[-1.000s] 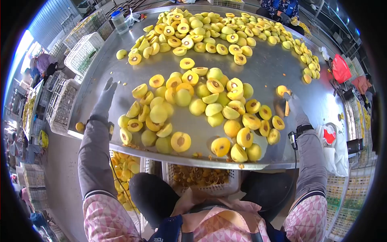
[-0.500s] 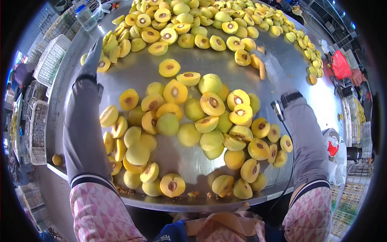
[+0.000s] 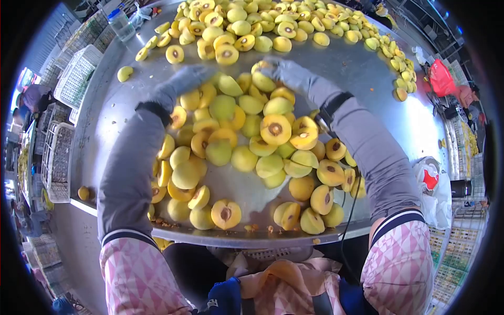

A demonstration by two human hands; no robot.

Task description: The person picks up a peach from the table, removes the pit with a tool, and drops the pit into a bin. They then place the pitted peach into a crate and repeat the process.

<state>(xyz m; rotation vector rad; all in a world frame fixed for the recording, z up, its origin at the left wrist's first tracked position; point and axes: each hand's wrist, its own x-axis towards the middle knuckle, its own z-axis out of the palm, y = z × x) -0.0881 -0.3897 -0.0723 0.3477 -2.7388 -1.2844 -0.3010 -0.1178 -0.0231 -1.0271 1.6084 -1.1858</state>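
Note:
A heap of halved yellow peaches [image 3: 275, 129], some showing brown pits or hollows, lies on the metal table in front of me. My left hand [image 3: 191, 80], in a grey glove, is at the far left of this heap, fingers stretched inward and somewhat blurred against the peaches. Across from it, my right hand [image 3: 286, 72], also gloved, reaches over the heap's far edge. Its fingers are spread against a peach half [image 3: 262, 79] and do not wrap around it. Peaches partly hide the fingertips of both hands.
A larger pile of peach halves [image 3: 241, 27] covers the table's far side. One half [image 3: 125, 73] lies alone at left. A lidded clear jar [image 3: 121, 24] stands at the far-left corner; white crates [image 3: 77, 76] are beyond. A black cable [image 3: 344, 247] runs near my right arm.
Both hands have swept inward from the far sides and are closer together. Peach halves from the far pile have been drawn toward me and joined the near heap.

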